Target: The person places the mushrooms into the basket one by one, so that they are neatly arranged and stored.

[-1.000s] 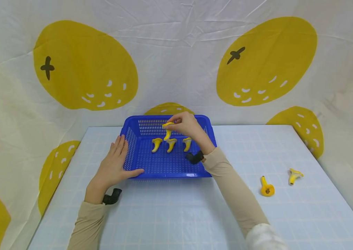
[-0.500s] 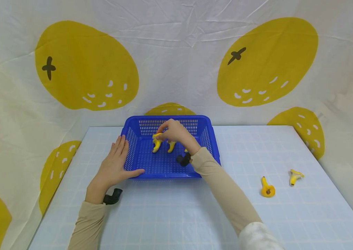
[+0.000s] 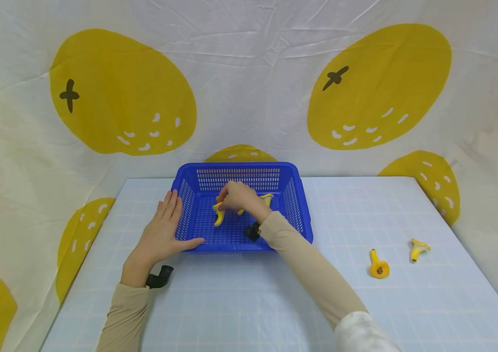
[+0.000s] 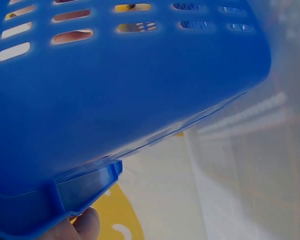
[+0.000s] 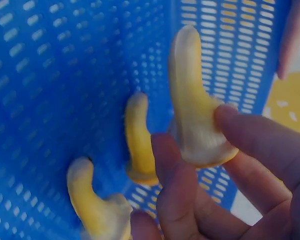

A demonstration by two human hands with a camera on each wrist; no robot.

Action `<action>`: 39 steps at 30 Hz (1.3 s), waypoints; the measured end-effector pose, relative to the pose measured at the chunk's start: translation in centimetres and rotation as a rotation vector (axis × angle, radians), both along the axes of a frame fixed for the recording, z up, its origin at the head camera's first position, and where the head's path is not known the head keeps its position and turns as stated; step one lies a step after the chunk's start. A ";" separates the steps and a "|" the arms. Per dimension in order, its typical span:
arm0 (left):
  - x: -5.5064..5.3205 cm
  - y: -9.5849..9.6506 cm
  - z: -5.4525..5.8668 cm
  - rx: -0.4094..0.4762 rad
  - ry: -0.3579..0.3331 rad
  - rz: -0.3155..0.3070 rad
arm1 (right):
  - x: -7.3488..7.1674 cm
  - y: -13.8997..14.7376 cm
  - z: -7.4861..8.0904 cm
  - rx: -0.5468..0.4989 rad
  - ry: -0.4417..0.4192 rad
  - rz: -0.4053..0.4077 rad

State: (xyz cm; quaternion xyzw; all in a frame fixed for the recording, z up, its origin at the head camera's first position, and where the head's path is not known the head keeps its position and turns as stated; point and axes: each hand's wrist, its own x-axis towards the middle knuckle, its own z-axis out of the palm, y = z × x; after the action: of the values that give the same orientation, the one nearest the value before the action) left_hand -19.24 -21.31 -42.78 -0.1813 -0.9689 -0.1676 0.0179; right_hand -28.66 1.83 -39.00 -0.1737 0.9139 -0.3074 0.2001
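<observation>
Inside the blue plastic basket, my right hand pinches a yellow mushroom with a trumpet-shaped cap by its cap end, between thumb and fingers. Its stem points toward the basket's near side. Other mushrooms lie behind and beside it: the right wrist view has one mushroom in the middle and another mushroom lower left. In the head view the hand partly covers them, though one mushroom shows to its right. My left hand rests on the basket's left rim with straight fingers, thumb along the front rim.
Two more yellow mushrooms lie on the table to the right: one mushroom with its cap toward me, the other mushroom farther right. A pale checked cloth covers the table. A fruit-printed curtain hangs behind.
My right hand has moved leftward, then lower and nearer within the basket, carrying the pinched mushroom to the basket's left part. The left hand has stayed on the rim.
</observation>
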 end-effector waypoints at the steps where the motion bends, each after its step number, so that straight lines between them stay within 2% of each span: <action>1: 0.0 0.0 0.0 0.001 -0.002 0.000 | 0.0 -0.1 0.0 0.006 -0.004 0.003; 13: 0.1 0.0 0.1 -0.009 0.003 -0.004 | -0.1 -0.8 -1.0 0.152 0.022 0.014; 27: 0.0 0.0 0.0 0.000 0.004 -0.008 | -0.5 -1.3 -2.3 0.200 0.054 0.094; 34: 0.0 -0.1 -0.1 0.006 0.015 -0.011 | -0.3 -1.2 -2.2 0.273 0.042 0.128; 39: 0.0 -0.1 -0.1 0.005 0.012 -0.009 | -0.1 -1.0 -2.0 0.273 0.013 0.139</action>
State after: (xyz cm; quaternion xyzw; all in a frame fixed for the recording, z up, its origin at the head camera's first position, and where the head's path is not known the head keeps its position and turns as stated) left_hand -19.20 -21.42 -42.84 -0.1866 -0.9675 -0.1691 0.0236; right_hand -28.78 0.79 -41.04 -0.2099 0.9343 -0.1644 0.2367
